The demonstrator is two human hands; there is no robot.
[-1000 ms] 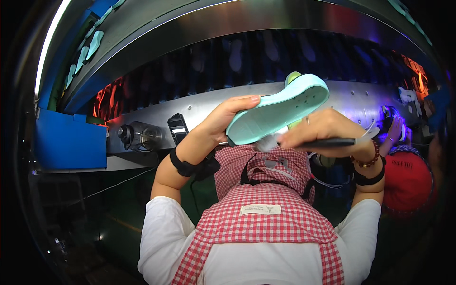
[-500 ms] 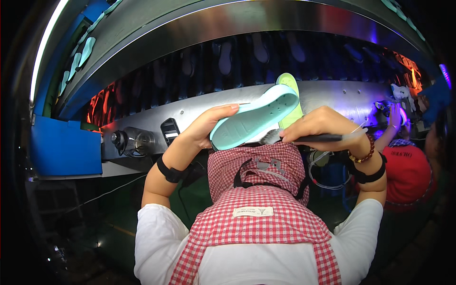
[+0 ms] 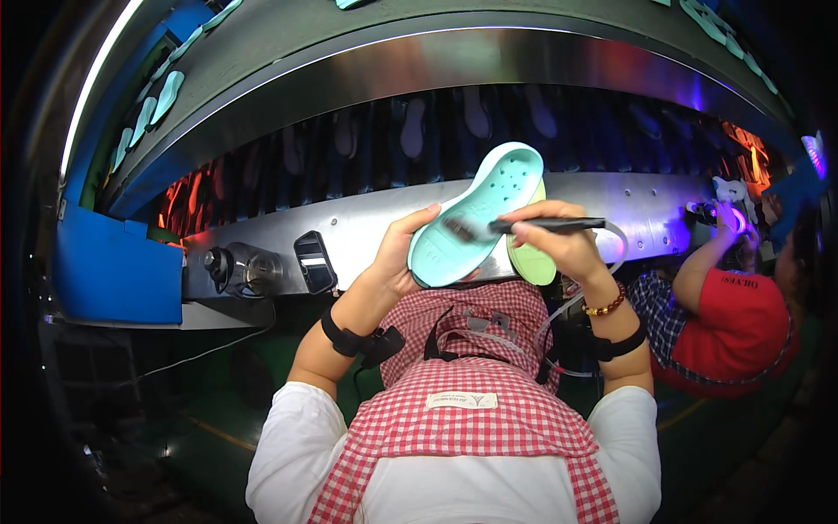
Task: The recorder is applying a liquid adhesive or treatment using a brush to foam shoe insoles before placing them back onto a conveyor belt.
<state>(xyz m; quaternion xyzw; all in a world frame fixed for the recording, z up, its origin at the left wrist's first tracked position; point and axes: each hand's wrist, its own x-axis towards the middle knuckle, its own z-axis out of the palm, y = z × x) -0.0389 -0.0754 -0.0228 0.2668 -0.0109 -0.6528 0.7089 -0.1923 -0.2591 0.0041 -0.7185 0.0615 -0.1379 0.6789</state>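
My left hand (image 3: 394,255) grips a light blue shoe sole (image 3: 449,251) along its heel end, thumb on the rim. The sole is tilted, its hollow inner face up, with small holes toward the toe. In my right hand (image 3: 563,243) is a brush (image 3: 572,224) with a black handle and a clear tube running from its end. Its bristles, smeared by motion, are at the sole's inner face near the middle. A lime green sole (image 3: 534,261) lies partly hidden under the blue one, at the metal ledge's near edge.
Along the metal ledge (image 3: 375,216) are a dark-lidded clear jug (image 3: 253,269) and a phone-like black object (image 3: 314,260). Above runs a belt (image 3: 288,44) carrying more blue soles (image 3: 168,96). Dim soles (image 3: 413,128) hang in the dark gap. A co-worker in red (image 3: 738,323) sits at right.
The blue sole has turned more upright, its inner face now more toward me. My right hand has moved left and up, bringing the brush from beside the sole onto its inner face.
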